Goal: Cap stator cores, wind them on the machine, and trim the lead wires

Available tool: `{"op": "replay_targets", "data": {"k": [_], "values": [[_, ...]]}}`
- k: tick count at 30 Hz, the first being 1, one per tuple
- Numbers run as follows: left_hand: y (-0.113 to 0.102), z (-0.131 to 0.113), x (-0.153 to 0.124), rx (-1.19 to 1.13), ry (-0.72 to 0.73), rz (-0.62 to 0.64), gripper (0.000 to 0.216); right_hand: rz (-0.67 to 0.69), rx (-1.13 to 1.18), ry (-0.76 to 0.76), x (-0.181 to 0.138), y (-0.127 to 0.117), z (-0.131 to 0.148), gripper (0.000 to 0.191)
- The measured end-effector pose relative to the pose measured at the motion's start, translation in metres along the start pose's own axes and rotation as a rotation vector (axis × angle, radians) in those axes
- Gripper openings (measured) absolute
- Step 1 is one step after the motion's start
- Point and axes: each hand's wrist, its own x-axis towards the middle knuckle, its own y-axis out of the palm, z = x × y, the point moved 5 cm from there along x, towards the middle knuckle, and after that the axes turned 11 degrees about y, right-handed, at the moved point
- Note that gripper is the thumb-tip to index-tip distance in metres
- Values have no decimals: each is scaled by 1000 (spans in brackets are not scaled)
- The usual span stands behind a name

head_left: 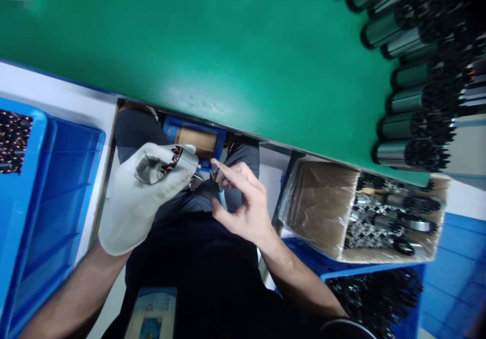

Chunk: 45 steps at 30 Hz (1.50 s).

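In the head view, my left hand [146, 189], in a white glove, is closed around a short metal cylinder [185, 163]. Copper windings and black teeth ring the near end of this cylinder, which looks like a motor stator. It is held tilted above my lap, away from the table. To its right is my bare right hand [245, 202], with thumb and index finger stretched apart. A small dark shape shows by its fingertips; whether it touches them I cannot make out.
A green table [212, 55] spans the far side, with rows of black-ended metal cylinders [400, 126] at right. Below them, a cardboard box [322, 207] holds metal and black parts. A blue crate [68, 177] stands left; a blue bin [372, 298] of black parts sits lower right.
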Motion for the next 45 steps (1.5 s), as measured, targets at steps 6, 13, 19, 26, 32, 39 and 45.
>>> {"op": "replay_targets", "data": {"k": [6,13,19,26,32,39,45], "values": [[21,-3,0,-32,-86,-32,28,-156,-120,-155,-4,-7,19,70],[31,3,-3,-9,26,-20,33,-240,-240,-229,-5,-14,23,76],[37,0,-5,-63,-64,31,24,-227,-235,-208,-6,-15,24,77],[41,-1,-4,-176,-138,9,49,-165,-135,-173,-8,-15,18,67],[46,3,-6,-264,-135,-28,44,-160,-143,-163,-10,-17,16,68],[48,31,1,-332,-237,-218,39,-12,-41,-51,-1,-10,-10,64],[-6,44,-15,-356,-279,-344,53,359,-229,408,39,32,-107,64]]}}
